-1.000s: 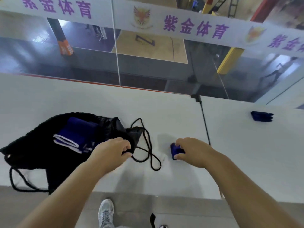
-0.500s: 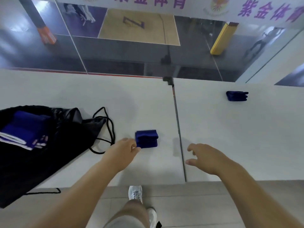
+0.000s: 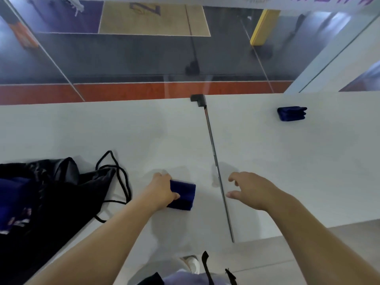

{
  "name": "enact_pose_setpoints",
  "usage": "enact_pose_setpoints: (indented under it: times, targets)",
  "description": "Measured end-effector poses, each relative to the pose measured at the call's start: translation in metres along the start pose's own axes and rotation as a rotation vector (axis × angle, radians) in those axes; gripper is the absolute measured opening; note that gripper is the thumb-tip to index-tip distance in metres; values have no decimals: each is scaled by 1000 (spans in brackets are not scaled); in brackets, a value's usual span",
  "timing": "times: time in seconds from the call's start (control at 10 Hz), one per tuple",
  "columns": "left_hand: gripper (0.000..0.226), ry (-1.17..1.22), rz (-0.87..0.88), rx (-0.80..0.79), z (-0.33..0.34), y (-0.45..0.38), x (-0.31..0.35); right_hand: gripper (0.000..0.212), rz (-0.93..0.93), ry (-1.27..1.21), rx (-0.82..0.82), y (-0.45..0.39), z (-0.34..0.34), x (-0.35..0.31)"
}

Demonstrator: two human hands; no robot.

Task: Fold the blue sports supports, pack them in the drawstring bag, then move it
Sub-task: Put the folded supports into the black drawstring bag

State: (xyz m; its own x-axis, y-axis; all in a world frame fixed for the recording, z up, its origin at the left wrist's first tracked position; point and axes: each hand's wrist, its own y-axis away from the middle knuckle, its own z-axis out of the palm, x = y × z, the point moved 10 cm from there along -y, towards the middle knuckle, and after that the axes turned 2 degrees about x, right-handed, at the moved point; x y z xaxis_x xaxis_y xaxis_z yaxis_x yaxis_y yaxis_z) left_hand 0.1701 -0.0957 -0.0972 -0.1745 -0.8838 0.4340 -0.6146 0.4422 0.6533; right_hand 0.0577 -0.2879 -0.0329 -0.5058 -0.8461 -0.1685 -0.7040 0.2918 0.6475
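We see left hand point(image 3: 162, 190) fingers curled round soft folded blue support point(image 3: 182, 195) on smooth white table point(image 3: 144, 130). Right hand point(image 3: 251, 191) fingers spread, empty. Crumpled black drawstring bag point(image 3: 51, 192) near left, blue fabric inside. Second folded support point(image 3: 291, 113) far right.

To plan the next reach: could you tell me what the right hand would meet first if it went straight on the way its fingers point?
Probably the dark seam between the tabletops; the right hand points up-left, away from the far folded support.
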Motion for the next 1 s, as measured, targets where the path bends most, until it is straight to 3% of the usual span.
enact_pose_setpoints:
  times: [0.2, 0.3, 0.5, 0.8, 1.0]
  targets:
    - [24, 18, 97, -48, -3, -11, 19, 51, 13, -43, -3, -15, -1, 6]
    - [24, 121, 116, -21, -8, -16, 25, 50, 29, -54, -3, -17, -5, 18]
    - [22, 111, 198, 115, -32, -20, 66, 51, 60, -74, 27, -25, -28, 57]
    - [20, 240, 209, 225, -31, -45, 162, 50, 57, -37, 40, -59, -74, 159]
    - [20, 389, 120, 287, -1, -67, 221, 42, 100, -5, 287, -95, -143, 242]
